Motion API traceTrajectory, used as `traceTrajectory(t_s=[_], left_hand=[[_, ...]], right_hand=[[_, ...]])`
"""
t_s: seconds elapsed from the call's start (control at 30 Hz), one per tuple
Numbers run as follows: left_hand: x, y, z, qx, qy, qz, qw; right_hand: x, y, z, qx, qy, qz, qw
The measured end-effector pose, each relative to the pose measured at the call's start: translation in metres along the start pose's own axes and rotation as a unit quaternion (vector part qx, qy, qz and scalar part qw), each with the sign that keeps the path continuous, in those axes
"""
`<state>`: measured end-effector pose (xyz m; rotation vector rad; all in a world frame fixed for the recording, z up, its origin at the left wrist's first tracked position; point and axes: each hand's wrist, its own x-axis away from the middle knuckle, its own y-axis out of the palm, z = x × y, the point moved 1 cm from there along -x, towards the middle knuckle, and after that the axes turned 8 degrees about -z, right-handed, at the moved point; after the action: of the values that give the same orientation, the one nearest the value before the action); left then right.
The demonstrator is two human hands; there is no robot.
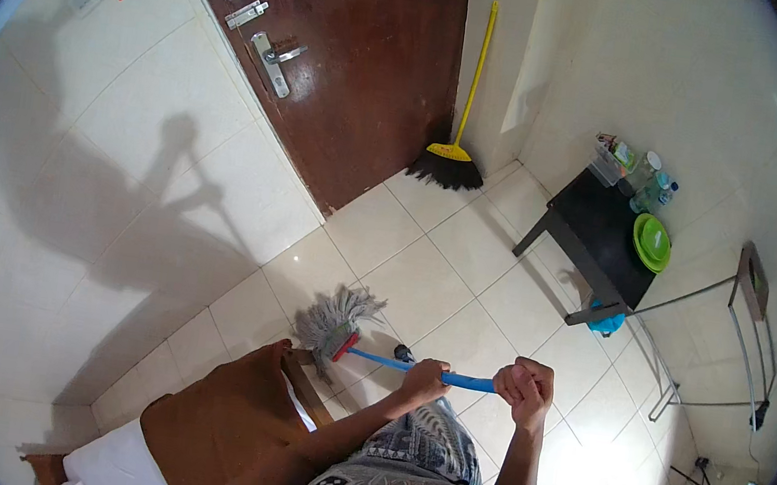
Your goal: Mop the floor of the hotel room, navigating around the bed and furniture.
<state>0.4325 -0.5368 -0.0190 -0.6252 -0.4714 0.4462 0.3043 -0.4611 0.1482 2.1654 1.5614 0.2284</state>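
Note:
A string mop with grey strands and a red socket lies against the tiled floor, left of the person's feet. Its blue handle runs to the right, and both hands are closed around it. My left hand, as the arm on the picture's left, cannot be told apart by crossing; the arms look uncrossed. It grips the middle of the handle. My right hand is wrapped round the upper end of the handle. The fingers of both hands are partly hidden.
A bed with a brown cover stands at lower left. A yellow broom leans beside the dark wooden door. At right are a black table bearing green plates and bottles, and a metal-framed folding chair.

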Motion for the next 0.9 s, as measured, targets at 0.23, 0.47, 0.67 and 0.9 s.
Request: traceTrajectory(t_s=[0.23, 0.47, 0.67, 0.9], left_hand=[[-0.004, 0.014, 0.024, 0.067, 0.107, 0.075, 0.989], [-0.017, 0.035, 0.024, 0.116, 0.162, 0.017, 0.98], [0.021, 0.056, 0.027, 0.126, 0.124, 0.017, 0.984], [0.083, 0.072, 0.045, 0.075, 0.098, -0.077, 0.989]], right_hand=[[0.059, 0.036, -0.019, 0.186, -0.068, 0.016, 0.98], [0.079, 0.042, 0.001, 0.333, -0.008, 0.001, 0.943], [0.082, 0.032, -0.027, 0.112, -0.115, -0.058, 0.985], [0.109, 0.013, -0.044, 0.007, 0.045, 0.045, 0.998]])
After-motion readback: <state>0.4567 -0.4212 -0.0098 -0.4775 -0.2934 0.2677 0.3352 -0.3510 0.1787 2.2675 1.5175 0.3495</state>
